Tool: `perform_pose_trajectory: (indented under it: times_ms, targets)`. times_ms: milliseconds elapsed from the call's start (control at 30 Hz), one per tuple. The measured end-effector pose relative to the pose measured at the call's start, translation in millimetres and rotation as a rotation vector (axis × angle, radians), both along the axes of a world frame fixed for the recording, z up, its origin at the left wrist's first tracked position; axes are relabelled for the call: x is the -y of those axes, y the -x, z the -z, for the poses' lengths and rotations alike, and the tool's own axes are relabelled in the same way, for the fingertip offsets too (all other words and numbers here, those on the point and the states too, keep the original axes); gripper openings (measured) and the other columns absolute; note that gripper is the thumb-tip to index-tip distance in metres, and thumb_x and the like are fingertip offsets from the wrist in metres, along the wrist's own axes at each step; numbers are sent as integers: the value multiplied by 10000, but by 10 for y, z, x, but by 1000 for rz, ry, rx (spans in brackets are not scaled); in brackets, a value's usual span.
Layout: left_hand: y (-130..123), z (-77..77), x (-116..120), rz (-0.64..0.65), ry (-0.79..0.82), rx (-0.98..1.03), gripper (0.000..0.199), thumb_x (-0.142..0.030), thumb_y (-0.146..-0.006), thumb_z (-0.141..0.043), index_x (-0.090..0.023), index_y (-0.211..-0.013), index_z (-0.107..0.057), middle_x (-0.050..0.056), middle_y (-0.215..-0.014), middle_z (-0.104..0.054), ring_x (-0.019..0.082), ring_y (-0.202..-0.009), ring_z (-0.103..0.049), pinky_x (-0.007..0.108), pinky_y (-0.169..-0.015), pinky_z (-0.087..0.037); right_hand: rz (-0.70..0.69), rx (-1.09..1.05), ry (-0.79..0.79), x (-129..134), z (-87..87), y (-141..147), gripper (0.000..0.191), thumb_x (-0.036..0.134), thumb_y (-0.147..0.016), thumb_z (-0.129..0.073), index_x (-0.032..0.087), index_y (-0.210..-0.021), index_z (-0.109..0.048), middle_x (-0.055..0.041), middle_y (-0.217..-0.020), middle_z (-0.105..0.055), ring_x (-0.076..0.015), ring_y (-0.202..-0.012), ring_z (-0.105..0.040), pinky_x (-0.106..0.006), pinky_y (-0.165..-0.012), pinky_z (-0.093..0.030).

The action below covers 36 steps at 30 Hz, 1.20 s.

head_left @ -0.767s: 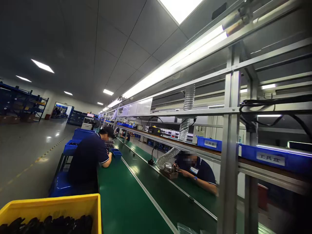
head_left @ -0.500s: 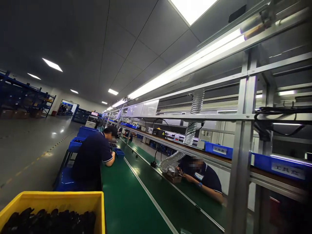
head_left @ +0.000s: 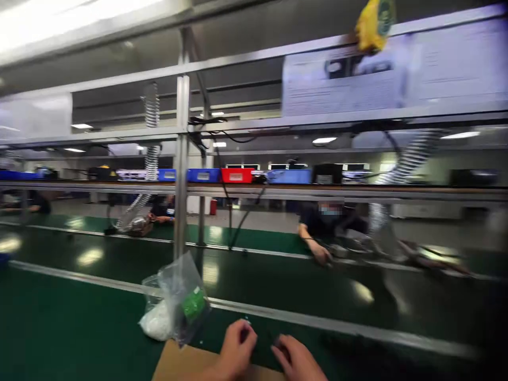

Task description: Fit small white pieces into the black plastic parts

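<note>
A: Where are the person's two hands working?

B: At the near edge of the green bench (head_left: 67, 323), where the left hand (head_left: 237, 349) is curling its thumb and fingers toward each other and the right hand (head_left: 297, 361) is facing it from just to the right, fingers bending inward, a gap separating the two

A: Is either one gripping anything?

B: Blur is hiding the fingertips, so whether either hand is pinching a small part cannot be told; a dark smudge is showing by the right fingertips, too unclear to name

A: And what is lying around them?

B: A sheet of cardboard (head_left: 182, 362) is showing beneath and left of the left hand, while a bag of white contents (head_left: 156, 323) and a clear bag with a green item (head_left: 193, 305) are resting farther left, apart from both hands

A: How far along is it looking?

B: Handling is seemingly under way, with no finished result showing between the hands; both bags are holding contents, and how much is remaining cannot be judged
</note>
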<state>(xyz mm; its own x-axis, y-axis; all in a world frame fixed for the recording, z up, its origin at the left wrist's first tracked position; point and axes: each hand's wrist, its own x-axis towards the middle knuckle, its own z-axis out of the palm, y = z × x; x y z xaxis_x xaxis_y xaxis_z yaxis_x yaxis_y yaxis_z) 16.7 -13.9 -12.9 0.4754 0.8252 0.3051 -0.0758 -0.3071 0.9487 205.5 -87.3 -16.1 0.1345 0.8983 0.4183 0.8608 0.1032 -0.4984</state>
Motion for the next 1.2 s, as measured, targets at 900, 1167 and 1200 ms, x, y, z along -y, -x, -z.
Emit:
perform_pose_trajectory:
  times_ms: [900,1167,1200]
  targets:
    - [-74,73,50,375,567,128,374,-466,-853,-768,-144,-828,-580,20,-791,-586,56,-555,-434,194,-486,-245,37,-15,178,184,16,-84,124,109,-948,-531,193,-877,-590,-34,-906,-609,-188,-790,-567,-309,-722,-404]
    - [-109,36,225,438,688,255,374,-444,-835,-788,-149,-825,-559,2,-788,-571,49,-541,-426,200,-487,-256,-252,-418,-132,295,-152,249,122,271,-1033,-504,224,-931,-551,-21,-946,-561,-169,-808,-531,-274,-676,-412]
    - [-111,28,231,437,689,260,377,-443,-831,-794,-151,-826,-556,-2,-781,-567,50,-542,-427,199,-489,-259,-260,-430,-130,298,-144,266,119,269,-1033,-508,224,-933,-556,-19,-947,-561,-167,-805,-529,-274,-683,-413]
